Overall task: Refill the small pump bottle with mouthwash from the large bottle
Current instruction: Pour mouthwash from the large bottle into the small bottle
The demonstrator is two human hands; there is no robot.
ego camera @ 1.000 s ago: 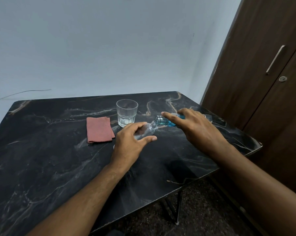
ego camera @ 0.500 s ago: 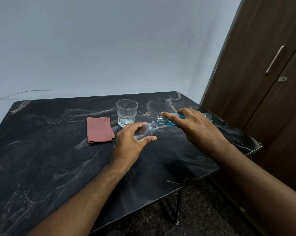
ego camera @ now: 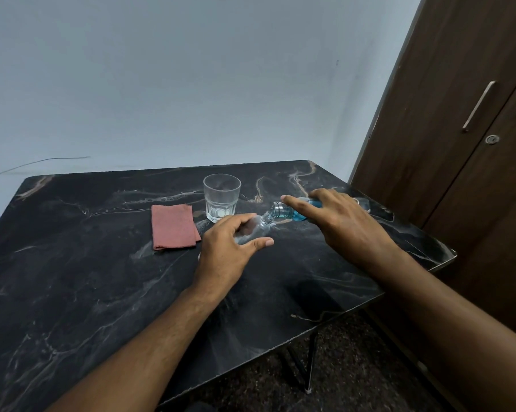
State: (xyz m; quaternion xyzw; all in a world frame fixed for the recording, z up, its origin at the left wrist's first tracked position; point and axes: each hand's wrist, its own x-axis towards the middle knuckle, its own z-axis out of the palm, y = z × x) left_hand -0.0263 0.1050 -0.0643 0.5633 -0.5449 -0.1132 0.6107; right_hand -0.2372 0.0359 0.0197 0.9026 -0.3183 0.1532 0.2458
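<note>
Two bottles meet mouth to mouth over the table [ego camera: 102, 292]. My left hand [ego camera: 227, 257] grips the small bottle [ego camera: 255, 230], tilted up-right. My right hand [ego camera: 337, 221] grasps the large bottle [ego camera: 286, 211], tipped down-left into it.

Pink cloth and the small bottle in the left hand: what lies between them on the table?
In the head view, only bare dark marble tabletop separates the folded pink cloth from the small bottle; the empty glass stands behind that gap.
</note>
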